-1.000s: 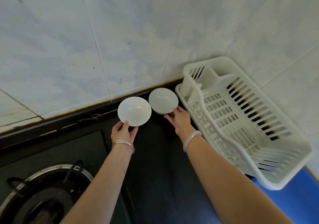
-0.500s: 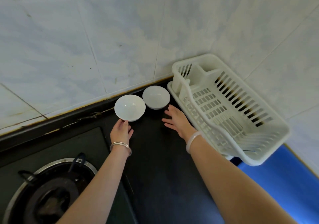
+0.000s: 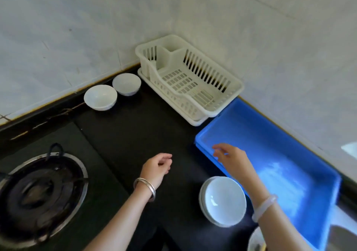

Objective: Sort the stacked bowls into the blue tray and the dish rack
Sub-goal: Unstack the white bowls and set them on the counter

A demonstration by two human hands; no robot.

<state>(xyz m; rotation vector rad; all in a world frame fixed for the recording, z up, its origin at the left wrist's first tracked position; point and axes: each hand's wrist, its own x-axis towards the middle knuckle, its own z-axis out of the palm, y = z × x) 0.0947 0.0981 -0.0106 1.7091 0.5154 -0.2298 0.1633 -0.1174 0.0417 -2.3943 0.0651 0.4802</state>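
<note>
Steel burner (image 3: 41, 190): far left of the blue tray (image 3: 260, 134), not part of the job.
single bowls: two, white, rims up, by the wall, well left of the tray's far end. The left single bowl (image 3: 100, 97) and right single bowl (image 3: 126, 84) sit side by side, the right one just beside the rack.
left hand (image 3: 156, 168): over bare counter left of the tray, fingers loosely curled, holding nothing.
dish rack (image 3: 189, 78): white plastic, at the tray's far end, against the wall.
stacked bowls (image 3: 224, 200): on the counter just beside the tray's near-left edge; round, so no long axis. At least two rims show, exact count unclear.
right hand (image 3: 231, 158): over the tray's left rim, fingers relaxed & a bit spread, nothing held, slightly blurred.
key relation: the stack lies nearer the person than both hands, beside the right forearm — right hand is closer.
next move: prob. the right hand comes back & down onto the top bowl — the tray is right there.
</note>
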